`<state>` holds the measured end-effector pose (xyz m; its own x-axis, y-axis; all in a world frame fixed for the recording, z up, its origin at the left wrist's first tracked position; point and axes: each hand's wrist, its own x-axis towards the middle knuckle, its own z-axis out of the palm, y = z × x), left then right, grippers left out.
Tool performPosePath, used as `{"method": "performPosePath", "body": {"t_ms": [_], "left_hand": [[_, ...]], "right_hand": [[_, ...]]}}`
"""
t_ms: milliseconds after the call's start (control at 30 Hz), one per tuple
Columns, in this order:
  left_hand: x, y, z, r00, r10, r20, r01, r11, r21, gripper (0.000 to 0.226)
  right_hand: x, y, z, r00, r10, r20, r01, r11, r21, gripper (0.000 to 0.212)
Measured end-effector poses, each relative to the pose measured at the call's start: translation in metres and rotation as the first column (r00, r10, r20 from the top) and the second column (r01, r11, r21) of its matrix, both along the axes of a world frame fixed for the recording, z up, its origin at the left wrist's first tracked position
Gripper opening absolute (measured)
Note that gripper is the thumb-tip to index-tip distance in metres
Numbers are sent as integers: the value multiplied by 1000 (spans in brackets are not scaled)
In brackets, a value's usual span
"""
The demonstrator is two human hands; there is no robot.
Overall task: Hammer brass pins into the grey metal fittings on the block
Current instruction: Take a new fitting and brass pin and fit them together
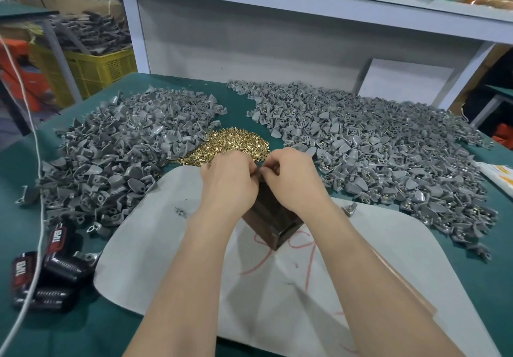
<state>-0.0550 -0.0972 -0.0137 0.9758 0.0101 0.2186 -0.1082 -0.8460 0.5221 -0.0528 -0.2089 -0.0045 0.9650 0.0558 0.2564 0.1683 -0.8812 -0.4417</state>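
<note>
As our left hand (227, 180) and right hand (294, 179) pinched a small part (260, 173), too hidden to name, atop the block (273, 224) near the brass pins (231, 142), we judged seating underway and hammering next.

Left hand (227, 181) and right hand (294, 179) meet fingertip to fingertip over the top of the dark block (273, 223), fingers curled; whatever they hold is hidden. The block stands on a white sheet (172, 245). Brass pins (230, 143) lie just beyond, between two heaps of grey fittings (111, 145).
</note>
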Motion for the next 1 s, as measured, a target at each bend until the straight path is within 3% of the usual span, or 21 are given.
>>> {"method": "performPosePath", "body": {"t_ms": [333,767,1000], "left_hand": [[-1,-1,0,1000,8,29,-8,1000,-27,15],[0,-2,3,999,-29,39,25,996,90,18],[-2,-2,3,999,-21,45,18,998,60,17]], "right_hand": [[-5,0,-18,991,-62,119,41,985,167,8],[0,9,2,998,-33,49,44,970,-237,11],[0,6,5,999,-39,1,39,986,-162,11]]}}
